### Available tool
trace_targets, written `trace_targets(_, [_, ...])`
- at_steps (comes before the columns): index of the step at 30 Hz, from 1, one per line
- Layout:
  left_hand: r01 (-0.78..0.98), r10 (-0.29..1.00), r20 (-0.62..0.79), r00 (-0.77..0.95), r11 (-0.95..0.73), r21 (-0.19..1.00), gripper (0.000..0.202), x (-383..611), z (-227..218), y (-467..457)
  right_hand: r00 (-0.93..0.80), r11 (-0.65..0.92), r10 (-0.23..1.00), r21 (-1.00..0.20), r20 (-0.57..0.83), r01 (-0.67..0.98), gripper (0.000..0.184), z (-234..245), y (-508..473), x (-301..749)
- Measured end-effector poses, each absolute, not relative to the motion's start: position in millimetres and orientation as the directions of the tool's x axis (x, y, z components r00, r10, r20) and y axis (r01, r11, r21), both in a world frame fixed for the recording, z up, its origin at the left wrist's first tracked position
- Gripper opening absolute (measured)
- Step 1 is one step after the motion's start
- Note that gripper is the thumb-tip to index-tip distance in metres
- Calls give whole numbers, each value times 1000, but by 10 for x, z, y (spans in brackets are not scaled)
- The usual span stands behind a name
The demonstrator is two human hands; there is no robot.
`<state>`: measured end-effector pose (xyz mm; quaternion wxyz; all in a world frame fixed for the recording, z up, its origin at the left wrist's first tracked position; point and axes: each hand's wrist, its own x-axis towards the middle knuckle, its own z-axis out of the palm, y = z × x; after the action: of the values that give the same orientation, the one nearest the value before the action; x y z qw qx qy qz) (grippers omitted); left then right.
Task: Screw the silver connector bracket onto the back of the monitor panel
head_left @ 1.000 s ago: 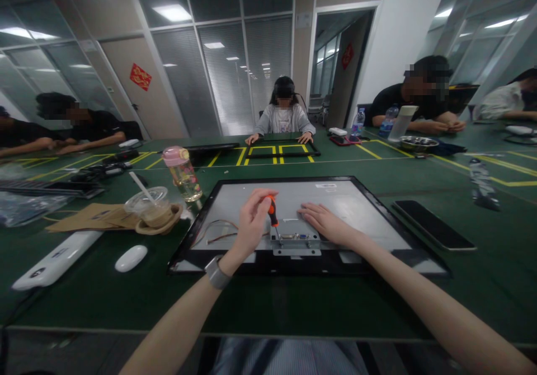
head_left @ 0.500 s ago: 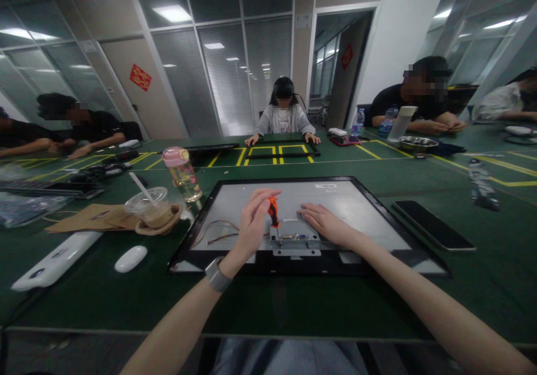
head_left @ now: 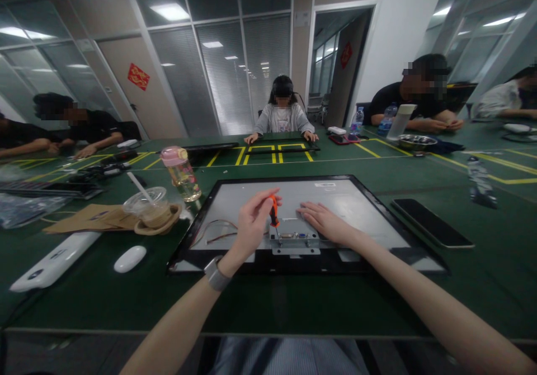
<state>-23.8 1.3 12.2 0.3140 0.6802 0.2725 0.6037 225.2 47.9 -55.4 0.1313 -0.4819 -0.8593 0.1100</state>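
My left hand (head_left: 253,218) grips an orange and black screwdriver (head_left: 274,211) by its handle. The tool stands nearly upright, its shaft pointing down at the left end of a metal bracket (head_left: 296,250) that carries video ports. That bracket sits on the grey back of a flat display panel (head_left: 235,196) with a black frame, lying on the table in front of me. My right hand (head_left: 321,220) lies flat on the panel just right of the bracket, fingers spread and holding nothing. Thin loose wires (head_left: 220,238) run across the panel left of the bracket.
To the left are a pink-lidded bottle (head_left: 182,173), an iced drink cup (head_left: 149,204), a paper bag (head_left: 88,218), a white case (head_left: 130,258) and a white power strip (head_left: 52,263). A black phone (head_left: 432,223) lies right. Several people sit around the green table (head_left: 268,308).
The left-hand fingers have shifted slightly around the screwdriver handle. The screwdriver, the right hand and the panel look to be in the same place.
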Motion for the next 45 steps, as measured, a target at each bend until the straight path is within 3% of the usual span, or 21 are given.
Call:
trace_targets(4, [101, 713, 701, 23, -699, 708, 15, -236, 123, 32, -507, 526, 850, -314, 145, 791, 55, -570, 485, 2253])
trace_targets(11, [37, 729, 683, 41, -684, 729, 33, -267, 117, 34, -498, 512, 858, -312, 131, 800, 56, -543, 479, 2244])
trace_targets(18, [149, 700, 714, 4, -706, 692, 14, -253, 107, 37, -499, 517, 855, -318, 144, 795, 55, -566, 482, 2258])
trace_targets(24, [60, 727, 686, 22, -686, 725, 32, -263, 110, 18, -494, 502, 863, -310, 109, 808, 58, -539, 473, 2243])
trace_targets(29, [68, 753, 658, 32, -658, 750, 27, -240, 95, 21, -499, 507, 860, -304, 108, 807, 58, -514, 458, 2233])
trace_targets(37, [177, 654, 754, -65, -736, 654, 14, -258, 53, 67, -502, 511, 857, -305, 116, 803, 57, -536, 467, 2248])
trace_targets(41, [203, 666, 744, -56, -722, 661, 21, -248, 81, 29, -499, 507, 860, -298, 107, 809, 57, -523, 465, 2238])
trace_targets(45, [89, 695, 719, 4, -716, 692, 30, -226, 83, 12, -497, 505, 861, -308, 110, 807, 58, -512, 461, 2229])
